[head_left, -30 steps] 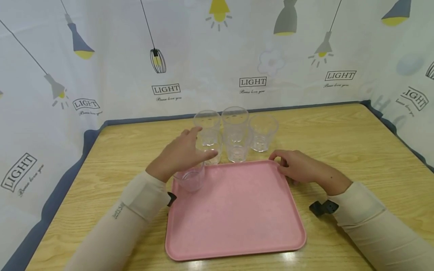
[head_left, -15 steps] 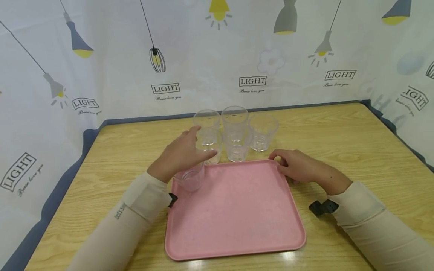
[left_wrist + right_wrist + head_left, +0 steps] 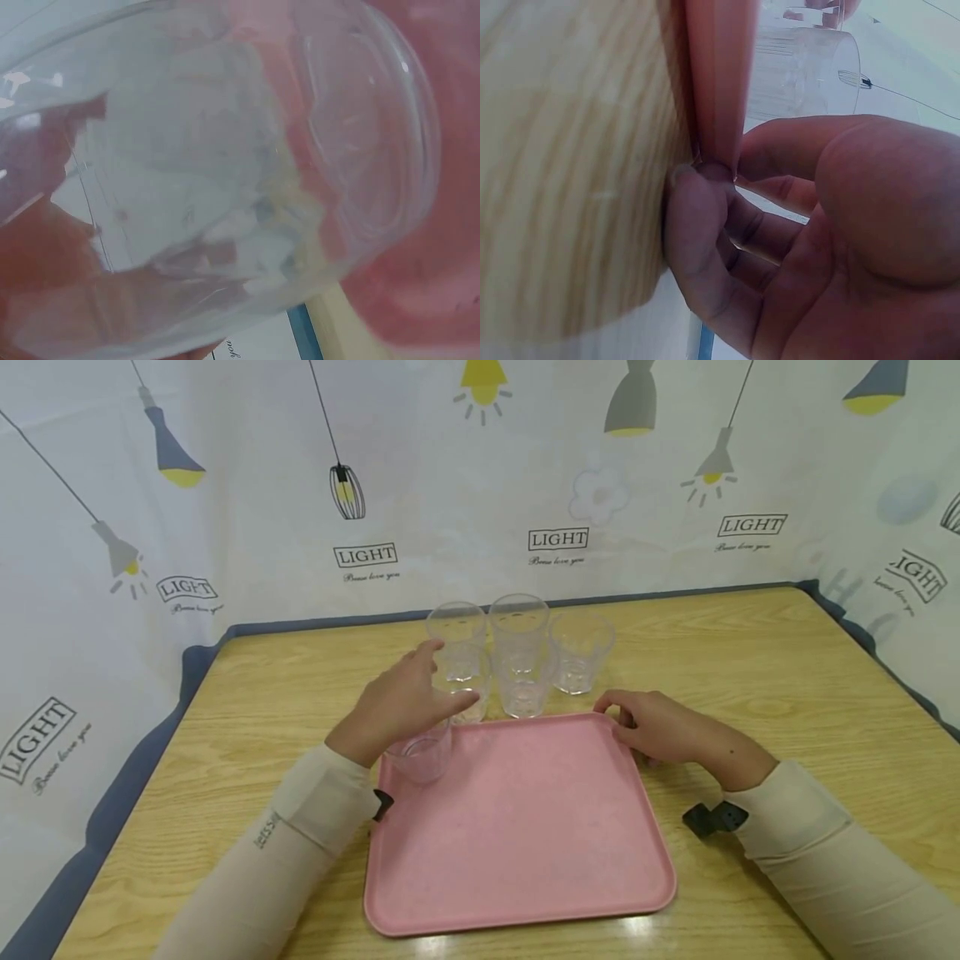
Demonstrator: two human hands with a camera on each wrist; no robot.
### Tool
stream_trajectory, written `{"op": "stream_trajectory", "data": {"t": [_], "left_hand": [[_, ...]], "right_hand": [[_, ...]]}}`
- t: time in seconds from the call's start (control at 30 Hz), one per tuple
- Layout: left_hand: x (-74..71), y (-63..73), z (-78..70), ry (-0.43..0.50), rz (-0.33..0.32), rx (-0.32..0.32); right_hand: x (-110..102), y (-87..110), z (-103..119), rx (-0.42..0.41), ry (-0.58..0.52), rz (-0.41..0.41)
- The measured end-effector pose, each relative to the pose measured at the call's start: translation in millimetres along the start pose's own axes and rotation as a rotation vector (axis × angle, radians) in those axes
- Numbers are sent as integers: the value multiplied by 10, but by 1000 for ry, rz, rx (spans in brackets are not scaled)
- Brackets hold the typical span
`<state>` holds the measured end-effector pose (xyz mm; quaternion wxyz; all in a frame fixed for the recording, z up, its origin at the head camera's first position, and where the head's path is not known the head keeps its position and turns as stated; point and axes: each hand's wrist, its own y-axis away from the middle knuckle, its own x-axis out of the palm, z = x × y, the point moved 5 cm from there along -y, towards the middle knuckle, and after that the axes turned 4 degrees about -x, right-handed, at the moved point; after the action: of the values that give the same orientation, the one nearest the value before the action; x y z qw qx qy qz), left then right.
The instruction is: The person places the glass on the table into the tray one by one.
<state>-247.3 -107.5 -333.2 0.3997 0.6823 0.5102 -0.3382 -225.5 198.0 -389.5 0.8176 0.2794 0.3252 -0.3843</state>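
In the head view, my left hand [image 3: 397, 697] curves around a clear plastic cup [image 3: 471, 712] behind the tray's far left corner, its thumb across the front and index finger near the rim. Its other fingers are hidden. Another clear cup [image 3: 423, 762] stands on the pink tray [image 3: 525, 827], partly covered by my left wrist; a clear cup [image 3: 367, 135] fills much of the left wrist view. At the tray's far right corner, my right hand [image 3: 663, 731] pinches the rim. The right wrist view shows its curled fingers [image 3: 694, 225] at the tray edge [image 3: 720, 75].
More clear cups stand behind the tray, including a tall cup [image 3: 521, 681] in the middle and a wider cup [image 3: 581, 656] on the right. The wooden table [image 3: 750, 652] ends at a lamp-printed cloth [image 3: 450, 510] at the back.
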Motion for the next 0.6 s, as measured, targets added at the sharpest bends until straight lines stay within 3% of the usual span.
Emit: {"op": "stream_trajectory", "data": {"t": [0.6], "left_hand": [[-4, -14, 14, -21, -35, 11]], "right_hand": [[-3, -3, -1, -1, 7, -10]]}}
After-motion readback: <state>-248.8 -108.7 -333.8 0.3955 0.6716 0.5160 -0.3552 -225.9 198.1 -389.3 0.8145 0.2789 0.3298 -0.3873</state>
